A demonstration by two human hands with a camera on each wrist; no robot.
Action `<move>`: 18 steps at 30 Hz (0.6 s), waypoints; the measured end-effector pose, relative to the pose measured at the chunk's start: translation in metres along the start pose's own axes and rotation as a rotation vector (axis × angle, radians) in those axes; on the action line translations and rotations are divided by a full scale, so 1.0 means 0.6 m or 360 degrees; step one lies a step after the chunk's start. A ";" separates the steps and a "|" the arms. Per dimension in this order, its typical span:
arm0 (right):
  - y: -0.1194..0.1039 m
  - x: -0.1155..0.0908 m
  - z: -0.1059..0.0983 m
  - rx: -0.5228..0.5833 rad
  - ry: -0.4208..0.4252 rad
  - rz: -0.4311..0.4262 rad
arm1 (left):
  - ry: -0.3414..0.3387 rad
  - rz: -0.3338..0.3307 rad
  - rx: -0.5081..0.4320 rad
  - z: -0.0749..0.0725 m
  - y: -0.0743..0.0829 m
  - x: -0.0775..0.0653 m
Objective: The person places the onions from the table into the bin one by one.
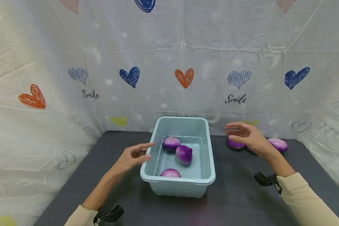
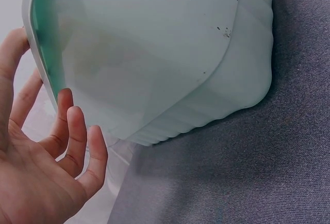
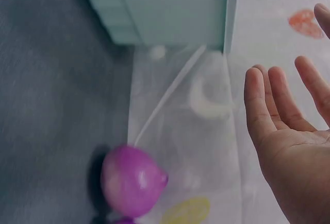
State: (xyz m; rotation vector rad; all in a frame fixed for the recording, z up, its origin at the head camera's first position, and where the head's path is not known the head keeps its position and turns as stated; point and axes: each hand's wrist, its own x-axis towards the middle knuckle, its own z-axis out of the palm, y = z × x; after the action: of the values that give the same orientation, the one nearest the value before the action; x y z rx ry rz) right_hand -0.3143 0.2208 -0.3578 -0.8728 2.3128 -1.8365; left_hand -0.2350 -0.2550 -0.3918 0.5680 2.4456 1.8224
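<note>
A pale blue-green plastic bin (image 1: 178, 181) stands in the middle of the table with three red onions inside: one (image 1: 171, 143) toward the back, one (image 1: 184, 154) beside it, one (image 1: 170, 173) partly behind the front rim. At the bin's left rim is my left hand (image 1: 134, 155), its fingers loosely bent and touching the edge without gripping it. My right hand (image 1: 250, 138) hovers with relaxed fingers over a red onion (image 1: 234, 143), partly covering it. Nothing is in its grasp. Another red onion (image 1: 277, 144) lies right of that hand. In the right wrist view, a red onion (image 3: 131, 181) sits below the fingers.
The dark grey tabletop (image 1: 231, 201) carries the bin and the loose onions. Behind it hangs a white sheet (image 1: 158, 40) printed with hearts and words, which also closes off both sides. Black wrist straps (image 1: 110, 215) show on both arms.
</note>
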 end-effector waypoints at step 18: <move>0.035 -0.103 -0.102 -0.0202 0.0198 0.0091 | 0.0009 -0.0026 -0.0001 0.000 -0.002 0.001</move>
State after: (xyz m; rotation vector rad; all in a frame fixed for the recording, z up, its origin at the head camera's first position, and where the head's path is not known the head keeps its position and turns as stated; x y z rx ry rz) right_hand -0.2943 0.3058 -0.3776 -0.7163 2.5250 -1.7861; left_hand -0.2359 -0.2551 -0.3927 0.5417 2.4455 1.8211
